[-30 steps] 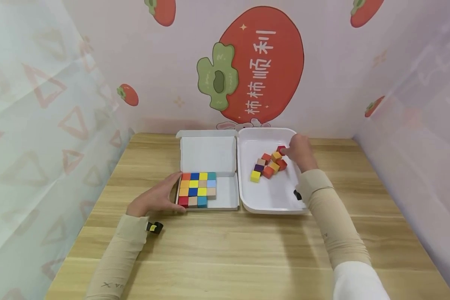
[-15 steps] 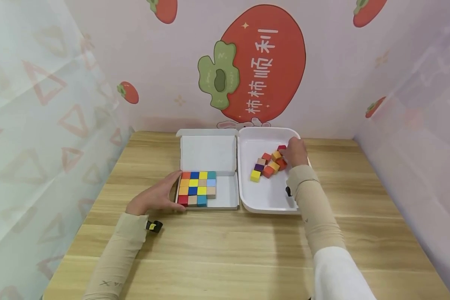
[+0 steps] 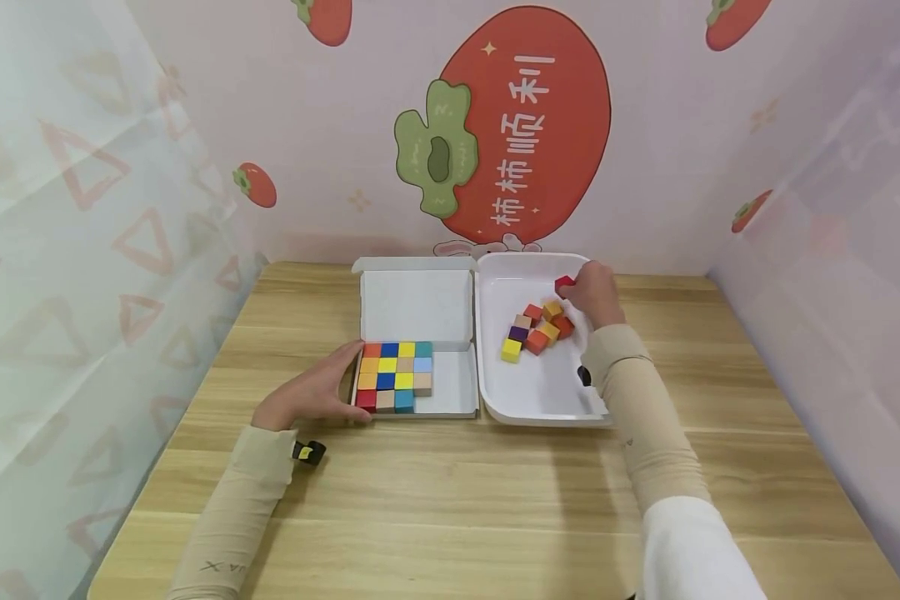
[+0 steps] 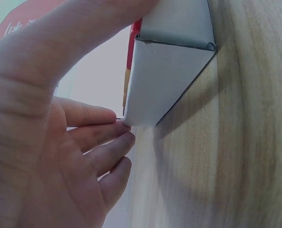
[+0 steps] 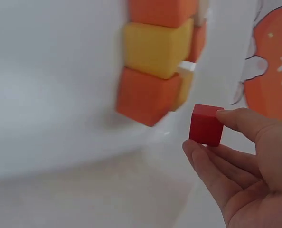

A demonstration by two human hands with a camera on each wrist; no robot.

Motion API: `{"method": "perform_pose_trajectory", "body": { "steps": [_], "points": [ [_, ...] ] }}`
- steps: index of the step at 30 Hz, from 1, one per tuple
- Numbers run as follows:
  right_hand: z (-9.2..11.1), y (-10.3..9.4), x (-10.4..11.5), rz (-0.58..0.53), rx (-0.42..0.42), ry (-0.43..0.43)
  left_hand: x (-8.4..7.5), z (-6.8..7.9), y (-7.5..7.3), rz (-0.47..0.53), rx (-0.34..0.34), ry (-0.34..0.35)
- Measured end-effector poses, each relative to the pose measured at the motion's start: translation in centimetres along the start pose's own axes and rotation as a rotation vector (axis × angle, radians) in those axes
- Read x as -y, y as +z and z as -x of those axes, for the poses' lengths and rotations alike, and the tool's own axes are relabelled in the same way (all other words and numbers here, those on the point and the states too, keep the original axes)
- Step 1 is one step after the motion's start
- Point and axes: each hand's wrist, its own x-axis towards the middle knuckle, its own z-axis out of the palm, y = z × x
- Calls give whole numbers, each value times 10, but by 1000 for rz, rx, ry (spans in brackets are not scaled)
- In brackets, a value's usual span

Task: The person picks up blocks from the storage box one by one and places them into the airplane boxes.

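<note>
In the head view my right hand (image 3: 598,293) pinches a red cube (image 5: 206,125) between thumb and fingertips, raised over the back right of the white basin (image 3: 495,400). Several wooden cubes lie in that basin, among them a yellow cube (image 3: 511,351) and a purple cube (image 3: 518,333). My left hand (image 3: 315,390) spans the left end of a white cardboard box (image 4: 155,78), thumb at the front corner and fingertips at the back one. Rows of coloured cubes (image 3: 387,366) fill the box's left part, while bare floor shows on its right.
The box's lid (image 3: 417,308) stands open toward the back wall. Box and basin sit side by side on a wooden table (image 3: 450,500). Printed curtains enclose the table at the back and sides.
My right hand has lifted the red cube up and back from the pile of cubes in the basin. The left hand stays at the box.
</note>
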Motion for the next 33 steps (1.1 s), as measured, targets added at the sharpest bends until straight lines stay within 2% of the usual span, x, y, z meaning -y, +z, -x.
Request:
{"method": "perform_pose_trajectory", "body": {
  "steps": [7, 12, 17, 22, 28, 33],
  "points": [
    [15, -20, 27, 20, 49, -83, 1, 0, 0, 17, 3, -6],
    [38, -27, 44, 44, 118, -144, 0, 0, 1, 18, 1, -14],
    [64, -28, 53, 20, 175, -200, -1, 2, 1, 19, -5, -12],
    [90, -26, 55, -3, 235, -260, 0, 2, 2, 25, -6, -7],
    [116, -14, 54, -23, 245, -326, -3, 3, 1, 11, -3, -4],
    [130, -2, 53, -51, 249, -356, -5, 3, 0, 33, -5, -8]
  ]
}}
